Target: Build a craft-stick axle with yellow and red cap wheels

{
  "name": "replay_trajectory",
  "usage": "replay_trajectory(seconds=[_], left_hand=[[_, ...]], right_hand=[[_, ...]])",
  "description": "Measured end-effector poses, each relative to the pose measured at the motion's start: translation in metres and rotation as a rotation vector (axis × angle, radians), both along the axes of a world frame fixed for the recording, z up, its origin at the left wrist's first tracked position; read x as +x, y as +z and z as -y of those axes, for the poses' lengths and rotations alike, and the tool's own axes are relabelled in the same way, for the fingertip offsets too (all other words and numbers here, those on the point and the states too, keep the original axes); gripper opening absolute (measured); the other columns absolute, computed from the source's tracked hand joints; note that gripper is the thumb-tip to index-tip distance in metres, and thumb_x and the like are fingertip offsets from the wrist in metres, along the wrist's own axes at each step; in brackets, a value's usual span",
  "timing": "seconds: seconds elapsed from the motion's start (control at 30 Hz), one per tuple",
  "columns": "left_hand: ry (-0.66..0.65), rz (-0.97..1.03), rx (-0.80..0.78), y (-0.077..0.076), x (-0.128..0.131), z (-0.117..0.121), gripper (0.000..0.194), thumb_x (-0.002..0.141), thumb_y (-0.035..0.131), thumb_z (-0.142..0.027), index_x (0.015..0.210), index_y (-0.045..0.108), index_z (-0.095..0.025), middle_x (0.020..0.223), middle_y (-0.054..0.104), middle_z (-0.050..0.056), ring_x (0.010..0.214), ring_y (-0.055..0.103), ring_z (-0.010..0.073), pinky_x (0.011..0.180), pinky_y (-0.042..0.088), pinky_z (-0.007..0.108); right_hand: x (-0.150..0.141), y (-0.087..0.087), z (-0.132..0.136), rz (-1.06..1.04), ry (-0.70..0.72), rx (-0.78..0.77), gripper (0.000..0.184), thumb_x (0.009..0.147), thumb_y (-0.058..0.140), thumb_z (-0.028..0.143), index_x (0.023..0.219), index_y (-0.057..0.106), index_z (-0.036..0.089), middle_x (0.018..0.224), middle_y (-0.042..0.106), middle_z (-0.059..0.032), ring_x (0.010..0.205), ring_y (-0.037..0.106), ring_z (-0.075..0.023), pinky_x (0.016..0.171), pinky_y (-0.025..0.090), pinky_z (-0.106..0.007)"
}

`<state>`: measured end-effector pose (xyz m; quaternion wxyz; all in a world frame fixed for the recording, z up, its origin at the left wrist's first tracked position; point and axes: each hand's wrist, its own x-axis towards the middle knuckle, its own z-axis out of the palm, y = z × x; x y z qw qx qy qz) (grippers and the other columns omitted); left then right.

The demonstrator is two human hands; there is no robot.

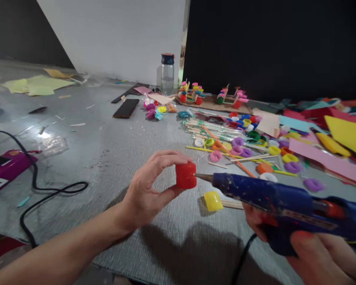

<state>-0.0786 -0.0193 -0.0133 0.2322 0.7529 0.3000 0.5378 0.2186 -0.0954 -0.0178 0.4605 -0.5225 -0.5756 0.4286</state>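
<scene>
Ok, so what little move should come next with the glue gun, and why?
Maybe gently squeeze out a little glue onto the red piece. The left hand pinches that piece between thumb and fingers, and the right hand grips the glue gun with its tip at, or very near, the piece's side.

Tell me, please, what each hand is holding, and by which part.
Left hand: red, rounded plastic piece, by top and bottom. Right hand: blue plastic glue gun, by its handle.

Mod. light; soft shadows [195,253] btm ctr tabletop [106,136], glare spot [45,135] L, edges stretched.
</scene>
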Motion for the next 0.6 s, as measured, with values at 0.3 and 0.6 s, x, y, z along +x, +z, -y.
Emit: replay_trajectory(seconds=[0.3, 0.6], left_hand=[[0.014, 0.007, 0.007, 0.000, 0.001, -0.001, 0.044, 0.088, 0.076, -0.011, 0.127, 0.062, -0.025, 0.124, 0.069, 0.007, 0.122, 0.062, 0.0215, 0.107, 0.050, 0.041], [0.015, 0.034, -0.020, -0.001, 0.002, 0.001, 0.044, 0.087, 0.076, -0.012, 0.127, 0.062, -0.027, 0.124, 0.069, 0.007, 0.122, 0.062, 0.0235, 0.108, 0.050, 0.045]], right_hand=[[-0.009, 0.003, -0.008, 0.154, -0.001, 0.192, 0.020, 0.087, 0.068, 0.054, 0.092, 0.082, 0.040, 0.081, 0.083, -0.0013, 0.069, 0.079, -0.0278, 0.059, 0.066, -0.034], [0.014, 0.009, -0.015, 0.410, 0.138, 0.249, 0.023, 0.090, 0.064, 0.046, 0.098, 0.084, 0.038, 0.089, 0.084, -0.0026, 0.078, 0.080, -0.0314, 0.066, 0.068, -0.039]])
